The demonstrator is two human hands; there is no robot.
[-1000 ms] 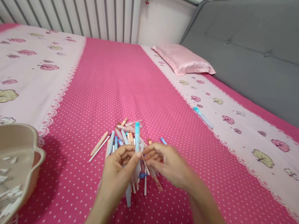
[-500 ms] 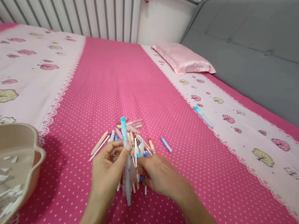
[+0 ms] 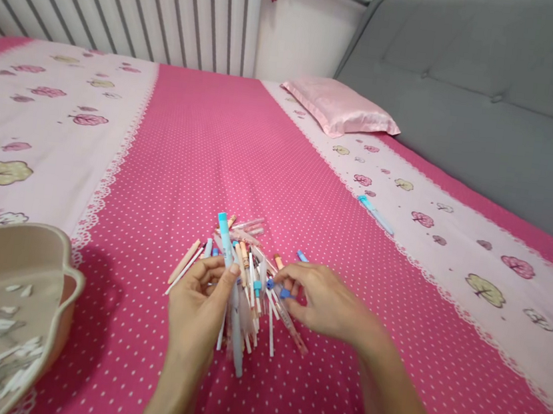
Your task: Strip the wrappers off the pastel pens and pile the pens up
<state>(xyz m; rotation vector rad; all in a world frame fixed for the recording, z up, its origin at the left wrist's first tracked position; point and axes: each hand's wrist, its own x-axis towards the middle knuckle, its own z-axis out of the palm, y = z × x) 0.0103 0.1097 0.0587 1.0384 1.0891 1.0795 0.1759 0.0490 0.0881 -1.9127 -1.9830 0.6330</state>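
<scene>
My left hand (image 3: 202,295) is closed around a pen with a light-blue cap (image 3: 224,229) and a pale translucent barrel, which slants down past my thumb. Other pale barrels lie against it, and I cannot tell whether they are also gripped. On the right side of the pile of pens and sticks (image 3: 251,271), my right hand (image 3: 318,299) has its thumb and fingers apart. A small dark-blue piece (image 3: 286,293) shows between them, seemingly loose. Just below lies a pinkish translucent pen (image 3: 294,330), pointing down to the right.
At the lower left stands a beige basin (image 3: 61,254) holding several white and grey pieces. A light-blue-capped pen (image 3: 376,214) lies apart on the patterned bedspread (image 3: 203,144). Farther back are a pink pillow (image 3: 339,107), a grey headboard (image 3: 472,90) and a white radiator (image 3: 169,12).
My right hand has moved right, away from my left, and its fingers have spread. The pinkish pen now shows at the pile's right edge. My left hand keeps hold of the light-blue-capped pen.
</scene>
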